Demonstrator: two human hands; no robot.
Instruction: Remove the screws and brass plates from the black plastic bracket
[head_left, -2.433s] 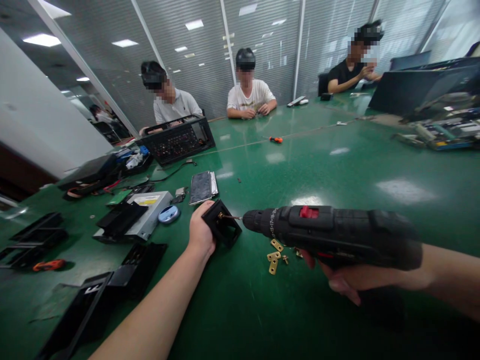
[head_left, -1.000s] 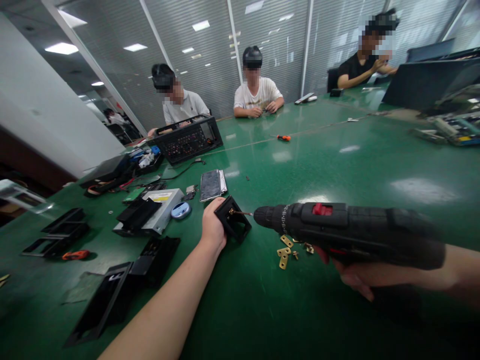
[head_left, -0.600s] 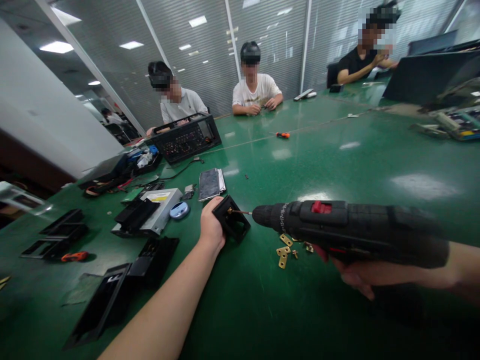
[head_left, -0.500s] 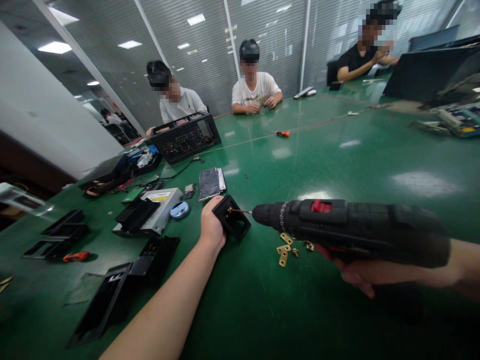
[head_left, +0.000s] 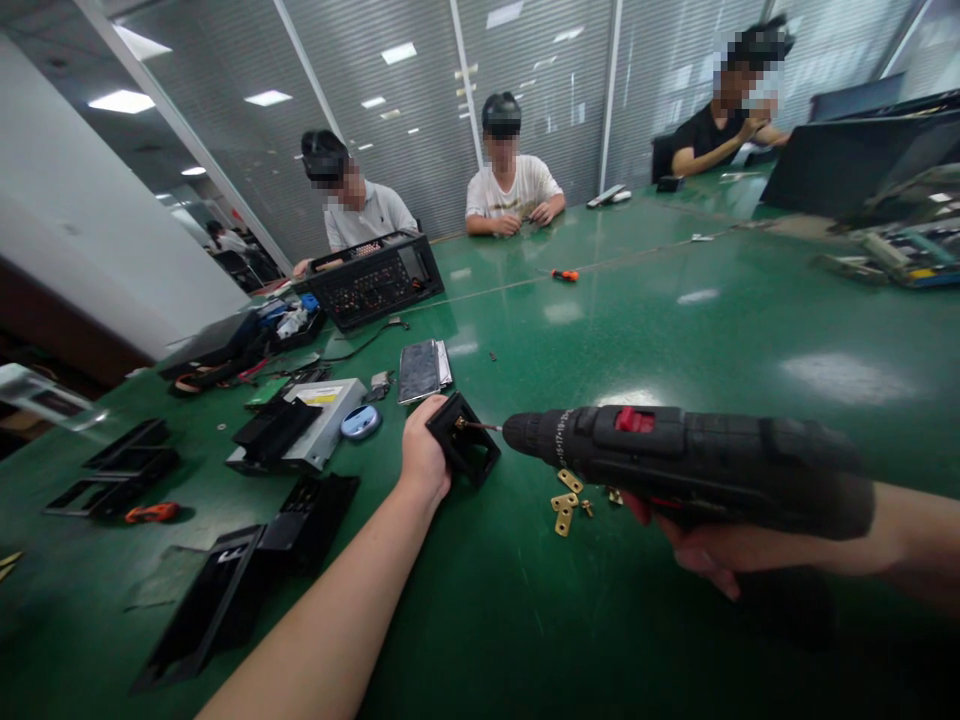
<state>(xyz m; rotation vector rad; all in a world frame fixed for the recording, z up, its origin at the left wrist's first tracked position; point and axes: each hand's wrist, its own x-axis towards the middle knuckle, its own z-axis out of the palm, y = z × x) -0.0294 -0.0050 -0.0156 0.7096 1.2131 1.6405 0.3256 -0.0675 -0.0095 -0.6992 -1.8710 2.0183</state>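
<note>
My left hand point(head_left: 426, 447) is closed around the left side of a small black frame-like part point(head_left: 475, 462), tilted up off the green table. In my right hand point(head_left: 705, 550) is a black cordless drill point(head_left: 675, 455) with a red switch on top, pointing left. Its long thin bit point(head_left: 484, 427) reaches a small brass-coloured piece point(head_left: 460, 425) inside the black part; whether they touch firmly I cannot tell. Below the drill's chuck lie several brass plates point(head_left: 564, 500) and a small brass screw point(head_left: 587, 509). Most fingers of my right hand are hidden behind the drill.
Left of my arm lie black plastic panels point(head_left: 225, 590), an orange screwdriver point(head_left: 152, 513), a silver disc drive point(head_left: 337, 410) and a blue round object point(head_left: 361, 422). Farther back stand a black computer case point(head_left: 375, 285) and another orange screwdriver point(head_left: 565, 275). Several people sit across the table.
The drill has shifted slightly left and stays lined up with the black part. My left hand keeps its hold, almost unmoved. The whole view has tilted up a little.
</note>
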